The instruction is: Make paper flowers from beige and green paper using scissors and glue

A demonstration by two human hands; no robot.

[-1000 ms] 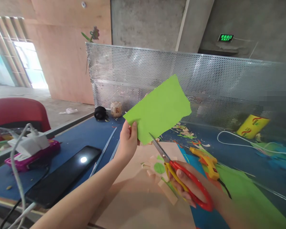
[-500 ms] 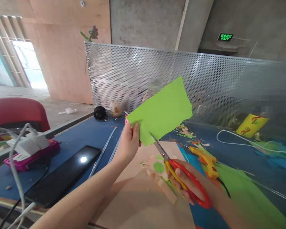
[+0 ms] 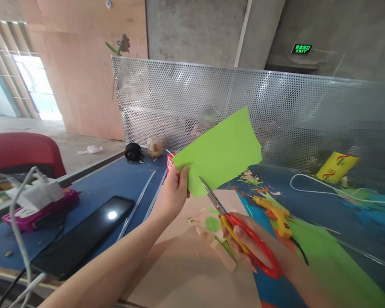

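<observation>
My left hand [image 3: 176, 191] pinches a green sheet of paper [image 3: 225, 149] by its lower left corner, thumb on the near face. The sheet is held up, tilted, above the table. In my right hand [image 3: 244, 239] is a pair of scissors [image 3: 253, 231] with red and yellow handles, fingers through the loops. Their blades lie across the sheet's lower edge, the tip showing on the near face. Below, on a beige sheet [image 3: 176, 273], lie a green paper disc [image 3: 212, 223] and small beige and green paper pieces [image 3: 223, 254].
A yellow glue gun [image 3: 277, 216] rests on coloured sheets to the right. Paper scraps [image 3: 248, 176] lie behind. At left are a black phone [image 3: 86, 235] and a purple power strip [image 3: 45, 209] with white plugs. A perforated metal screen [image 3: 167, 94] borders the table's far side.
The camera view has shifted slightly. The green sheet's far end has moved slightly right and down in view. Both hands keep their grip, with the scissors still at the sheet's lower edge.
</observation>
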